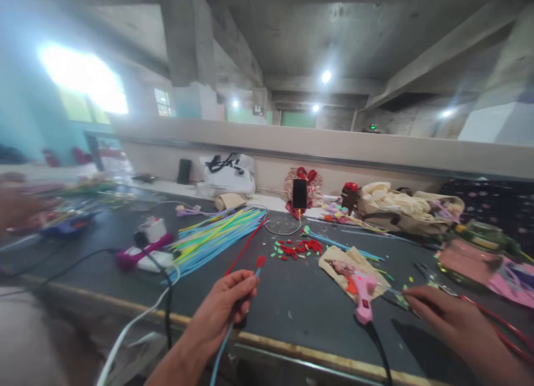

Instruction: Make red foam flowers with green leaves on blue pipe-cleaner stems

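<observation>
Head view, and my left hand (227, 301) pinches the blue stem (222, 350), red tip (260, 261) up, near centre, while my right hand (442, 313), grip unclear, sits beside the pink glue gun (364, 291) at right, whose black cord (379, 344), if snagged, could drag it off its cloth (359, 258).

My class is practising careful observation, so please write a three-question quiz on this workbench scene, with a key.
1. Which hand holds the blue stem with the red tip?
2. True or false: the pink glue gun lies at least partly on a beige mat.
3. The small red pieces are scattered among pieces of which colour?
A) purple
B) green
C) black

Key: 1. Left hand; 2. True; 3. B.
</observation>
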Demonstrator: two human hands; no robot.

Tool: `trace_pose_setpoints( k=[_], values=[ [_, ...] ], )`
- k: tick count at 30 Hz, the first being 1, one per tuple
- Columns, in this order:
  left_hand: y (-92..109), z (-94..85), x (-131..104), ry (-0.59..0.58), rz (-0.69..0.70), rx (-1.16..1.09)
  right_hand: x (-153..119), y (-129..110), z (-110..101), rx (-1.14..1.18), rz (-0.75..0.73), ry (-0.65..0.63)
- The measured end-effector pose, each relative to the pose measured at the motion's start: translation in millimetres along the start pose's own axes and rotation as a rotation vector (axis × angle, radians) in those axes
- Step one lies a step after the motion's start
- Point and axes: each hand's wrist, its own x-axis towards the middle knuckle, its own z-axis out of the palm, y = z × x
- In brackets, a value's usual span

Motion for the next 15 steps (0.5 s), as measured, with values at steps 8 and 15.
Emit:
trace_pose_setpoints(
  k=[8,15],
  values=[
    [2.1,26.9,-18.8,-0.261,-0.187,-0.217,11.6,-112.8,15.3,0.502,-0.027,-0.102],
    [-8.5,35.8,-30.6,-0.394,-0.253,-0.203,34.9,-176.5,24.7,1.156,-0.192,-0.393]
  ],
)
